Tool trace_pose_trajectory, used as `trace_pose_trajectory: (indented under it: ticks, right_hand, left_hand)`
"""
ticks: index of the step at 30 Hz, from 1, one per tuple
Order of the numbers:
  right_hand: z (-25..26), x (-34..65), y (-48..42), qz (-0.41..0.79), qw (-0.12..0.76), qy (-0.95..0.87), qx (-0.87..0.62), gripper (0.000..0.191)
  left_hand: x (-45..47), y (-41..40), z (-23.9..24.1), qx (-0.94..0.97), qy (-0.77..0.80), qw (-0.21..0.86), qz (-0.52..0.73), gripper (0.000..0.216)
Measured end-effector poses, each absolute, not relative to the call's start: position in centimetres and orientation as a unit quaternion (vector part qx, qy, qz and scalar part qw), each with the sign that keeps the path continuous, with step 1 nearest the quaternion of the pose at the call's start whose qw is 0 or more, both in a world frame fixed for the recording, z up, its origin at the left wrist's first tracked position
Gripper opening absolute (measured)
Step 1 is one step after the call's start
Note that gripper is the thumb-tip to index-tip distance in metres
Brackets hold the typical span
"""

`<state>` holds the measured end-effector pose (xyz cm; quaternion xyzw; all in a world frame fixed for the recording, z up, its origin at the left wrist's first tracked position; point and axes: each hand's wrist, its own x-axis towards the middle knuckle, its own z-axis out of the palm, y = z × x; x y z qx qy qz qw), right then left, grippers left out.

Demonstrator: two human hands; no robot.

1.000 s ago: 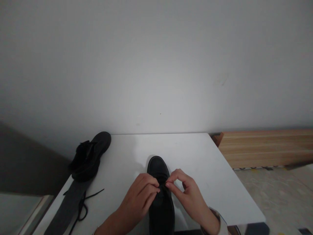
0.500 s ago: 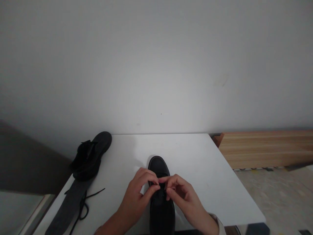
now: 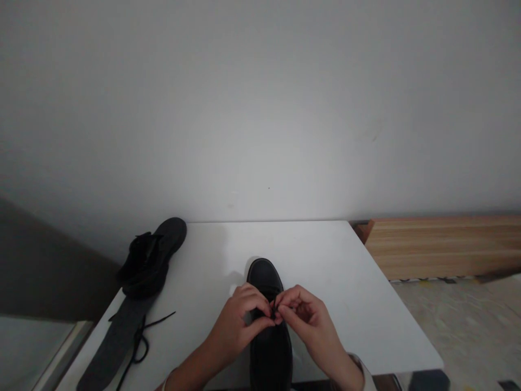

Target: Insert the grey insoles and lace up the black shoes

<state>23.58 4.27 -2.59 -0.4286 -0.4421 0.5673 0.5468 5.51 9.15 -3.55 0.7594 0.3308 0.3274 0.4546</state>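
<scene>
A black shoe stands on the white table, its toe pointing towards the wall. Over its lacing area, my left hand and my right hand meet with thumbs and forefingers pinched. A short dark piece of shoelace shows between the fingertips, and both hands grip it. The fingers hide most of the lacing.
Another black shoe lies on the table's left side, on a long dark grey insole. A loose black lace curls beside it. The white table meets the wall; a wooden panel is at the right.
My fingertips have shifted slightly right and nearer to me along the shoe. My right forefinger, stretched out before, is now bent into a pinch, and the fingertips are together.
</scene>
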Motion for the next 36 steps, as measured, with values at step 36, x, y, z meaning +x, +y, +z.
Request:
trace_pose_trajectory:
  ticks: [36]
  right_hand:
    - [-2.4,24.6,3.3,0.279,0.428,-0.694,-0.508,0.003]
  left_hand:
    - [5.8,7.8,-2.9,0.706,0.395,0.448,0.381,0.009]
